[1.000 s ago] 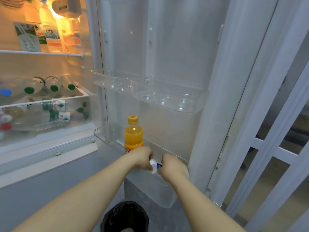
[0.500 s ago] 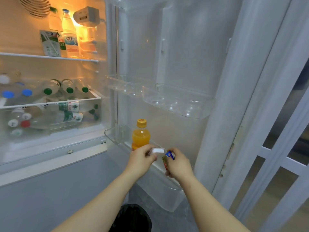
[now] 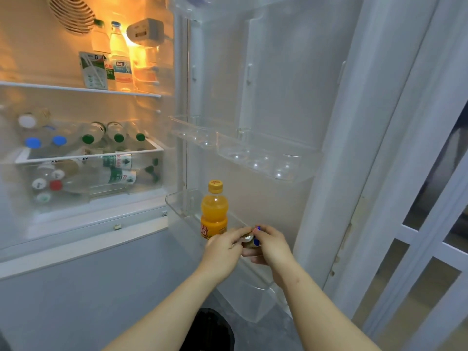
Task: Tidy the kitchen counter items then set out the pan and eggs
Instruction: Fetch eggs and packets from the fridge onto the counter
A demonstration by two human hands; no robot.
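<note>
Small container (image 3: 249,241), silvery on top with a blue patch on its side, is held between both hands and mostly hidden by fingers, so I cannot tell exactly what it is. The left hand (image 3: 222,252) pinches its near edge with thumb and fingertips. The right hand (image 3: 269,247) curls round its far side and underneath. It hangs over the clear lower door shelf (image 3: 178,202) of the open fridge. An orange juice bottle (image 3: 214,211) stands in that shelf just beyond the left hand's knuckles. A moulded egg tray (image 3: 255,163) sits well above both hands. Judging by its size, the container should be light enough for one hand. The top looks like thin foil, likely easy to dent, so the side walls seem the better hold, with the container kept upright. A grip round the body looks safer than a fingertip pinch.
</note>
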